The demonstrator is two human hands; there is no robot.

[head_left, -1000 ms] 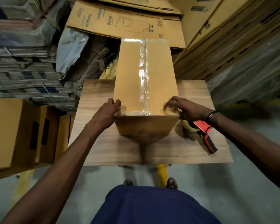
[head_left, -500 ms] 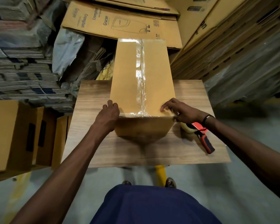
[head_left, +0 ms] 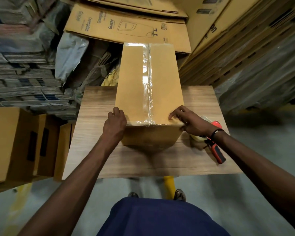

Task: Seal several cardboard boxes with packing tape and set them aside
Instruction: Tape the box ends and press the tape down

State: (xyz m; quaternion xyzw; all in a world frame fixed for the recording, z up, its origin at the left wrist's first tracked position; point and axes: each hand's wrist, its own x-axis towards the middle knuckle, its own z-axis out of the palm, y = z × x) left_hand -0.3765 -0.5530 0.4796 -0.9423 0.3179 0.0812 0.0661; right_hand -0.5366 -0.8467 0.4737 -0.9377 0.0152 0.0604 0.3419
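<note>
One cardboard box (head_left: 134, 86) stands on the wooden bench (head_left: 95, 133), with one strip of clear tape (head_left: 147, 82) along its top seam. Two hands hold its near corners: the left hand (head_left: 115, 124) has its grip curled over the left corner, and the right hand (head_left: 192, 122) clasps the right corner. One tape dispenser (head_left: 215, 149) lies on the bench just right of the box. Three boxes (head_left: 15, 143) stand on the floor to the left.

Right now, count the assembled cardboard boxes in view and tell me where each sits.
4. One taped box stands on the table, held by both hands. Three more boxes stand on the floor left of it. Others may be hidden behind the flat stacks.
</note>
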